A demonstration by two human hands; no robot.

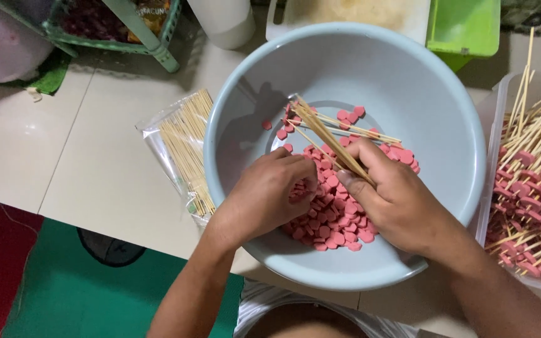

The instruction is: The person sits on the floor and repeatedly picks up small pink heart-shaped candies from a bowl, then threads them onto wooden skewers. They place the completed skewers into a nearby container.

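Pink sausage slices (336,216) lie heaped in the lower middle of a wide pale-blue basin (446,106) that fills the centre of the frame, with a few strays scattered toward the bare upper part of its floor. Both hands are down inside the basin, right over the heap. The right hand (402,200) has its fingers curled tight around a bundle of bamboo skewers (330,134), which fans up and to the left from the fist, pointed ends held clear above the slices; gripping them as a bunch this way keeps spares close, I would judge. The left hand (270,194) is bent down onto the pile, its fingertips pinched together among the slices just beside the right thumb, though what exactly they pinch is hidden by the knuckles. At the right edge of the frame a clear tray (493,125) holds loaded skewers (533,194), sticks angled up and away. Left of the basin a clear plastic bag of unused skewers (186,147) lies on the pale tiled floor (95,163). A green crate (464,25) and a white container (223,22) crowd the top edge; the basin's high wall stands between the hands and the tray.
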